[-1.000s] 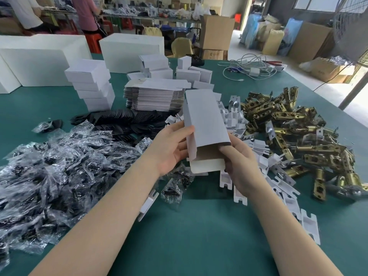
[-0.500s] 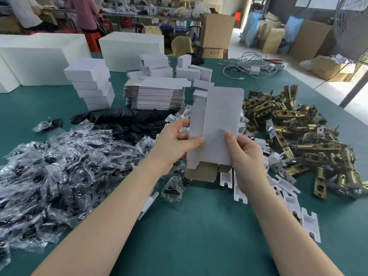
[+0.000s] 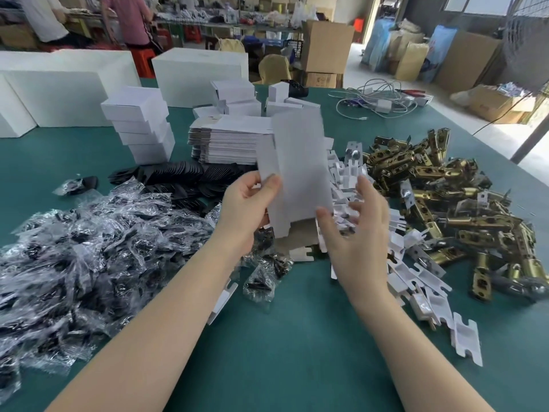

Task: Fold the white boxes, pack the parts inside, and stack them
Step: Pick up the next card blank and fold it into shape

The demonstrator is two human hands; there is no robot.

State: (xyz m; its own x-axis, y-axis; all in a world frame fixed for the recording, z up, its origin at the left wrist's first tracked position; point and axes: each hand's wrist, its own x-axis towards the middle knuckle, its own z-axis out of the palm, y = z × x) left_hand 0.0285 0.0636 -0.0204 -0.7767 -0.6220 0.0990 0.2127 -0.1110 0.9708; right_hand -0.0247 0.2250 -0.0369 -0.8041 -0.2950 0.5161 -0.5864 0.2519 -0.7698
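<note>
Right hand (image 3: 361, 230) apparently released, left hand (image 3: 246, 209) pinching box (image 3: 297, 173)

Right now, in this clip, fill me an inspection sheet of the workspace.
Surface: green table.
Job's things: unfolded white box held upright; flat box blanks stacked; finished boxes stacked; brass latches heaped at right; bagged parts heaped at left; white inserts scattered.
Clutter: black plates.
Hands: left hand pinches the box edge; right hand blurred, fingers spread, beside the box.
Cables: white cables at far edge.
Surroundings: cardboard cartons, people behind.
</note>
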